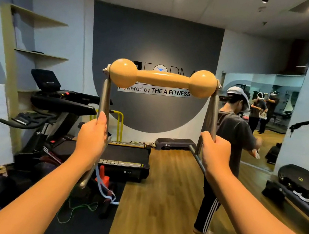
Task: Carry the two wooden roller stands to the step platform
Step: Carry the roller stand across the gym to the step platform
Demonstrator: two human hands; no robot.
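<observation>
Two bare arms reaching out – left hand (92,137) wrapped tight on the left metal leg, right hand (215,154) wrapped tight on the right leg of one wooden roller stand (163,79). Held up high in the air, roller on top. Farther off – step platform (174,143) on the floor by the far wall. Another person (232,134) standing on the right.
</observation>
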